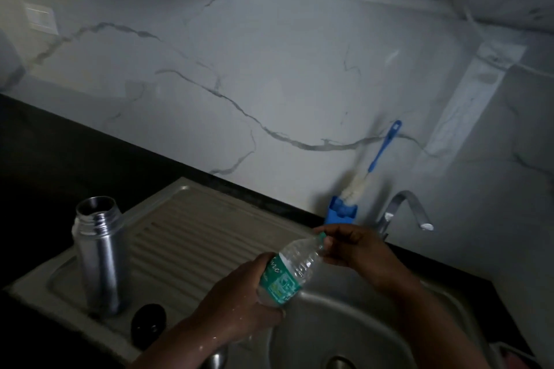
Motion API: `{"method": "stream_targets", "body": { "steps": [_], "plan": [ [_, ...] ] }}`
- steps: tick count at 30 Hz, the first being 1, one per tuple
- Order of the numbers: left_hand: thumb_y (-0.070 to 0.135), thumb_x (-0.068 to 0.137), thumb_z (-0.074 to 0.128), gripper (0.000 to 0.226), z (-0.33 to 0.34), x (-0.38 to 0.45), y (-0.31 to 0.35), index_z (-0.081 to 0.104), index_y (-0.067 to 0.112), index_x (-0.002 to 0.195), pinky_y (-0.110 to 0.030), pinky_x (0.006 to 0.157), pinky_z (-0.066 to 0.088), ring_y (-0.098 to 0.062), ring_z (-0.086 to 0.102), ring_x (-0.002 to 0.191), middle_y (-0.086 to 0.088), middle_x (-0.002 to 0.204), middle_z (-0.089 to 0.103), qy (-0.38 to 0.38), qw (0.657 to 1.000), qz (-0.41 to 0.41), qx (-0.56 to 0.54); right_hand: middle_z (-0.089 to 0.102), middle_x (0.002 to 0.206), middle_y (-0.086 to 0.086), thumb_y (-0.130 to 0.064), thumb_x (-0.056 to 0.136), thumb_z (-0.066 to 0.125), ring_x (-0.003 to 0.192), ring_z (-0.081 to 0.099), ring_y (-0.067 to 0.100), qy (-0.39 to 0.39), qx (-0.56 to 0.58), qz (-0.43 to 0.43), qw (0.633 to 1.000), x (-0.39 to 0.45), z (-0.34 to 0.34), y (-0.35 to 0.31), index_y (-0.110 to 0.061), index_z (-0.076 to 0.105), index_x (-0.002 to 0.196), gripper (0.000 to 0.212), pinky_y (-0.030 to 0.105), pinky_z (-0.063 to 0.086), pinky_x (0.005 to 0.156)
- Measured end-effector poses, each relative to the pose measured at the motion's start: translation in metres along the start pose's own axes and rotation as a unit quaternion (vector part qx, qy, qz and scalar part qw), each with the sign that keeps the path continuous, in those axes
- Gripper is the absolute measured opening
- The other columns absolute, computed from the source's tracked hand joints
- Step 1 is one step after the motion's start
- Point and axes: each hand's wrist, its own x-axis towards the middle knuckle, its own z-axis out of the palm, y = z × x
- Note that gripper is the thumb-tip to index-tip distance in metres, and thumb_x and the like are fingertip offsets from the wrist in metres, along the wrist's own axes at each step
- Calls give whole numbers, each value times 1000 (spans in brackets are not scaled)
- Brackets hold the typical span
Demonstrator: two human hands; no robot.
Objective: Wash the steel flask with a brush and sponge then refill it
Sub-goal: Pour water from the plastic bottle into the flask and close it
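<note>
Standing upright, mouth uncapped, on the ribbed draining board [192, 237] left of the sink [353, 317]: steel flask [100, 255]. Lying on the board just beside the flask's base, a dark round lid [148, 322].

Gripping a clear plastic water bottle [289, 271] by its lower half, over the sink's edge: left hand [239, 305], fingers [257, 263] wrapping round the green label, skin wet with droplets. Tilting up and to the right, the bottle's neck. Pinching the green cap [321, 237] at the bottle's top: right hand [356, 252], fingers [326, 241] curling closely round it.

Leaning against the marble wall [269, 75] behind the sink, a blue-handled bottle brush [371, 162], bristles down in a blue holder [340, 213]. Curving over the sink just right of the holder, a steel tap [404, 210]. Running dark along the wall, the bench [60, 153].
</note>
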Motion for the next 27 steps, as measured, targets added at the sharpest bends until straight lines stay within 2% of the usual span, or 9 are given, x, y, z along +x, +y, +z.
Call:
{"method": "stream_targets", "body": {
  "steps": [3,7,11,15,19,21,24,26,27],
  "plan": [
    [55,59,73,78,13,1,18,36,54,128,-27,84,51,2,59,98,20,111,59,4,996,27,82,65,62,6,-16,89,66,54,58,8,-4,-137,2,991,-9,-32,3,-11,70,75,15,23,49,61],
    [64,64,62,86,32,6,36,26,46,140,-28,85,50,-10,59,106,13,119,56,26,968,71,238,63,58,5,-55,88,55,49,56,8,10,-351,33,936,-23,-62,7,-6,70,77,52,24,46,62],
    [63,63,58,88,55,3,50,14,44,137,-29,84,50,-15,60,107,10,121,56,55,958,92,264,57,71,3,-54,98,32,64,51,11,39,-374,-32,926,-45,-68,18,-13,60,74,55,27,41,67],
    [62,67,59,86,69,2,57,23,41,143,-33,84,49,-18,60,106,7,123,57,76,938,106,322,50,71,5,-40,103,25,66,46,16,28,-389,-53,919,-56,-77,24,-15,49,71,47,29,33,61],
    [62,64,62,84,79,4,57,26,38,137,-36,76,51,-20,63,96,3,116,62,109,926,120,340,47,58,-1,-47,99,35,55,43,12,54,-296,-54,952,-58,-83,31,-19,47,58,51,28,33,57],
    [60,64,65,82,81,10,57,32,39,137,-35,79,50,-17,62,99,8,118,60,125,935,107,313,51,57,-2,-58,93,39,54,46,11,86,-230,-43,968,-55,-83,33,-17,51,58,55,27,35,58],
    [56,58,73,71,86,21,56,47,42,123,-36,80,54,-6,64,95,17,109,66,114,987,51,97,61,76,2,-63,86,44,66,55,13,115,-78,3,990,-46,-77,35,-13,63,84,54,27,43,62],
    [50,53,81,66,91,32,51,55,39,113,-38,80,56,-2,67,91,17,101,70,105,994,23,-25,66,91,1,-57,85,55,76,63,14,54,-13,48,997,-38,-64,41,-19,60,101,41,29,49,64],
    [50,50,84,67,93,39,47,58,38,111,-37,81,56,0,67,91,17,100,71,104,994,17,-38,68,98,0,-53,82,63,81,67,14,11,15,59,998,-33,-56,47,-24,58,106,38,30,52,65]
  ]
}}
